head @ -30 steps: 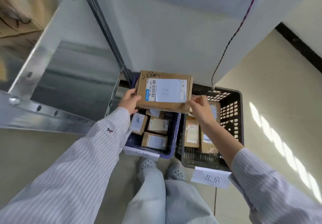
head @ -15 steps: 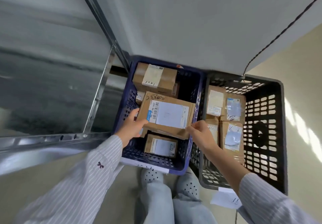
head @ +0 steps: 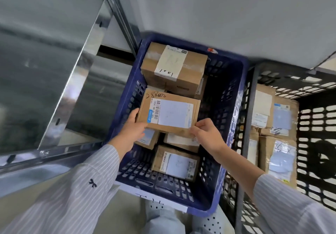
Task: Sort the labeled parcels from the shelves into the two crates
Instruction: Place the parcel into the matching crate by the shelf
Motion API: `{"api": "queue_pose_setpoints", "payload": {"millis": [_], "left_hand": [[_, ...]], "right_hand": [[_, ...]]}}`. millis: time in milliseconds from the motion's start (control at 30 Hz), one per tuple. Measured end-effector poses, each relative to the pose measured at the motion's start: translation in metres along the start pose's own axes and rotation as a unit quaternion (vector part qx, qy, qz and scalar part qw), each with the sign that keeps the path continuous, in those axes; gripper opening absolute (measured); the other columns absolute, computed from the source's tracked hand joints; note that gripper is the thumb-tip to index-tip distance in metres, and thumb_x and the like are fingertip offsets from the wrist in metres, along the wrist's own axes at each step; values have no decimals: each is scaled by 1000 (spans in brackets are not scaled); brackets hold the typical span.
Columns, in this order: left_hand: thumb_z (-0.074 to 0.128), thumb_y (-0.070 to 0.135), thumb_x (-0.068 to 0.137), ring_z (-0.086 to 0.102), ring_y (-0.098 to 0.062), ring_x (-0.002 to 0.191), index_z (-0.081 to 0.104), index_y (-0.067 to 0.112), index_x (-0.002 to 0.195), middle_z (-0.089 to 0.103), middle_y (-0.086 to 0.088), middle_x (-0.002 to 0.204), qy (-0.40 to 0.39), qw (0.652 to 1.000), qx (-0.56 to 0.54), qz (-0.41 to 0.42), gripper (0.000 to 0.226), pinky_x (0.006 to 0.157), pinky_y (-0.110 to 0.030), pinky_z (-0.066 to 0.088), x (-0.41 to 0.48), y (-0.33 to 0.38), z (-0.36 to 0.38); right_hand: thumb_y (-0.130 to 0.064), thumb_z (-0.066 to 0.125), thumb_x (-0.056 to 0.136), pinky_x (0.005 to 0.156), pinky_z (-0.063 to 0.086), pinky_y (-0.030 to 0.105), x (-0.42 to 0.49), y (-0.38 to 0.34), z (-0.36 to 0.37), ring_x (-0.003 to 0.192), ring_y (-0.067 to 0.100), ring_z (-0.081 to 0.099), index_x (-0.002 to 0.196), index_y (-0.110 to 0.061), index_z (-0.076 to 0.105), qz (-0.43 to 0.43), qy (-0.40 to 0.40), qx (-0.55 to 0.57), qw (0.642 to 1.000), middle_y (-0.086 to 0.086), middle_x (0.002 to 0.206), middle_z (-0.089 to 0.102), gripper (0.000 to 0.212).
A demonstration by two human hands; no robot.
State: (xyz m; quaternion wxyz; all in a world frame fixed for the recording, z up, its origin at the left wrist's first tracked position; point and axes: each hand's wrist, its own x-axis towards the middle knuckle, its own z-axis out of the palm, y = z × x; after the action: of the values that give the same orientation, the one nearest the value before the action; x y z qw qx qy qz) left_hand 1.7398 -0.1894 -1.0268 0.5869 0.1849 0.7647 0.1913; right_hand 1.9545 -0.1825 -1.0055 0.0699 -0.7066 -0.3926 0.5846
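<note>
A flat cardboard parcel (head: 169, 112) with a white label and barcode is inside the blue crate (head: 231, 133), low over other parcels. My left hand (head: 131, 133) grips its near left corner and my right hand (head: 207, 133) pinches its near right corner. Below it lie a labeled parcel (head: 175, 163) near the front and a bigger taped box (head: 173, 68) at the back. The black crate (head: 320, 124) stands to the right and holds several labeled parcels (head: 279, 159).
A metal shelf (head: 45, 91) with a shiny edge and upright post fills the left side. A white wall (head: 218, 11) rises behind both crates. A paper tag (head: 160, 202) hangs on the blue crate's front rim. My feet are just below the crates.
The parcel has gone down from above the crates into the blue crate, both hands still holding it. The camera has tilted down and moved closer.
</note>
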Motion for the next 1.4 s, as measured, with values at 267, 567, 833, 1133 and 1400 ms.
{"api": "queue_pose_setpoints", "payload": {"millis": [267, 567, 833, 1133, 1400], "left_hand": [[52, 4, 90, 51, -17, 121, 27, 31, 147, 55, 3, 133, 30, 999, -36, 17, 69, 107, -39, 39, 56, -15, 7], [57, 6, 84, 56, -21, 113, 44, 13, 137, 60, -5, 124, 70, 978, -197, 14, 55, 98, -36, 44, 63, -2, 16], [48, 3, 93, 35, -10, 129, 36, 20, 140, 31, 2, 147, 173, 972, 11, 158, 52, 99, -19, 32, 1, -10, 40], [35, 24, 100, -24, -19, 142, -6, 39, 148, -26, 10, 154, 27, 790, 558, 251, 64, 116, -39, -5, 55, 10, 26], [40, 24, 99, -20, -24, 144, 4, 35, 150, -19, 5, 157, 20, 801, 555, 224, 64, 116, -42, -6, 56, 30, 41]], "right_hand": [[-27, 57, 91, 81, 40, 29, 52, 2, 27, 103, 18, 53, 117, -17, 43, -16, -19, 30, 999, 3, 126, 53, 31], [-27, 57, 92, 75, 41, 29, 63, -3, 37, 99, 18, 52, 122, -15, 38, -4, -22, 26, 999, 6, 124, 51, 38], [-20, 46, 94, 118, -3, 39, 39, -14, 59, 144, 27, -23, 152, -21, -7, -264, 12, -458, 849, 5, 155, -29, 78], [-29, 35, 101, 117, -4, 37, 78, -27, 50, 142, 26, -28, 149, -31, -19, -181, -31, -553, 813, 3, 152, -36, 72], [-39, 39, 98, 119, -4, 44, 87, -66, 28, 148, 22, -1, 152, -32, 8, -154, -60, -575, 801, 2, 160, -7, 62]]}}
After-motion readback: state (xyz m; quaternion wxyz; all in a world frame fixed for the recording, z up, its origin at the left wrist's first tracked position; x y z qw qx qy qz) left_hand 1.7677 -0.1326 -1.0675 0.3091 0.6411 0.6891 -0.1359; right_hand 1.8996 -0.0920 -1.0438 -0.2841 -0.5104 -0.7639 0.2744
